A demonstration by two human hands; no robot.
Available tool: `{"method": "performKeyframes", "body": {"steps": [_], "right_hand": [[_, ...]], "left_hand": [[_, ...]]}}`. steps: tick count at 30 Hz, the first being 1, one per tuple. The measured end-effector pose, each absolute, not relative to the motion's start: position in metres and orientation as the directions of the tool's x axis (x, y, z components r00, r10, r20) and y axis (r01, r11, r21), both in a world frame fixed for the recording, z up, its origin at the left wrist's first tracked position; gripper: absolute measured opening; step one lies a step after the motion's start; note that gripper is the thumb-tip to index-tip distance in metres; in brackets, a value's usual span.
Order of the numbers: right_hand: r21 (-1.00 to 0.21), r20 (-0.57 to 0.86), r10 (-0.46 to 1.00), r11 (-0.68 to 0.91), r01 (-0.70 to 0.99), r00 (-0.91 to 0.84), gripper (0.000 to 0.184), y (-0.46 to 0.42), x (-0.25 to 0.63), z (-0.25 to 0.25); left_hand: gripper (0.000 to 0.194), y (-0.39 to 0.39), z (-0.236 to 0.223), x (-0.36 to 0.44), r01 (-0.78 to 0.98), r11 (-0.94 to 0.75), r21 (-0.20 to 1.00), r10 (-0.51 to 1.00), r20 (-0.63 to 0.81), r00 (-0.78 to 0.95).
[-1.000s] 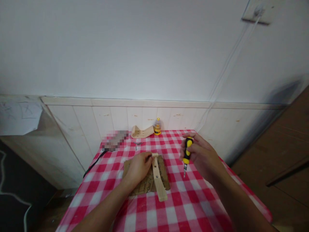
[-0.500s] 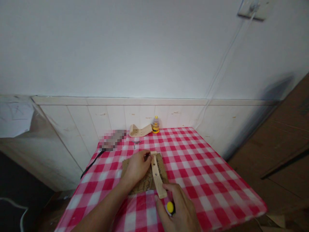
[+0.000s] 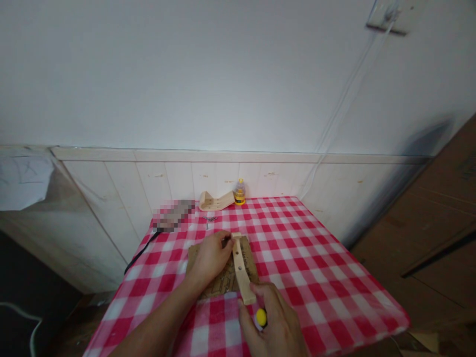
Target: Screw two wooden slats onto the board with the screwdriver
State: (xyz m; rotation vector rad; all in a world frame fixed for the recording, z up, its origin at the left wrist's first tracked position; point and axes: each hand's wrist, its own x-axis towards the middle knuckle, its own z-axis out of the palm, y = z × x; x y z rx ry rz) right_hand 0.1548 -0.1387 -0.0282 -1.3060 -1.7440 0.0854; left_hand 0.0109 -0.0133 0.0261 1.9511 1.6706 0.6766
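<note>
A slim, bent wooden piece (image 3: 242,275) with dark screw holes lies over a brown cardboard sheet (image 3: 219,285) on the table. Its far end is pinched by the fingers of my left hand (image 3: 211,257). At the near end, the thumb and forefinger of my right hand (image 3: 277,320) touch the wood on either side. Tucked inside that same hand is a screwdriver (image 3: 261,317); only its yellow butt shows, and the shaft is hidden by the palm.
Several screws (image 3: 210,219) lie beyond the cardboard. A wider curved wooden part (image 3: 216,203) and a yellow-capped clear bottle (image 3: 240,193) stand near the wall. A blurred-out flat object (image 3: 174,216) with a black strap sits at the left edge of the checked tablecloth (image 3: 316,258).
My right hand has come down and left with the screwdriver, from beside the cardboard to the wooden piece's near end. My left hand keeps its hold at the far end.
</note>
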Motion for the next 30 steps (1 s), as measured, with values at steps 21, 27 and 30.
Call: {"method": "performKeyframes", "body": {"steps": [21,27,30], "right_hand": [[-0.922,0.369,0.928,0.357,0.153,0.057,0.022,-0.048,0.188,0.051],[-0.934,0.276,0.959,0.251,0.254,0.067,0.026,-0.071,0.217,0.039],[-0.947,0.243,0.965,0.216,0.237,0.094,0.029,-0.08,0.229,0.033]], "left_hand": [[0.024,-0.003,0.013,0.009,0.66,-0.176,0.73,0.98,0.065,0.189],[0.022,-0.006,0.019,0.008,0.766,-0.179,0.617,0.98,0.046,0.193],[0.023,-0.007,0.029,0.007,0.847,-0.215,0.486,0.973,0.033,0.228]]}}
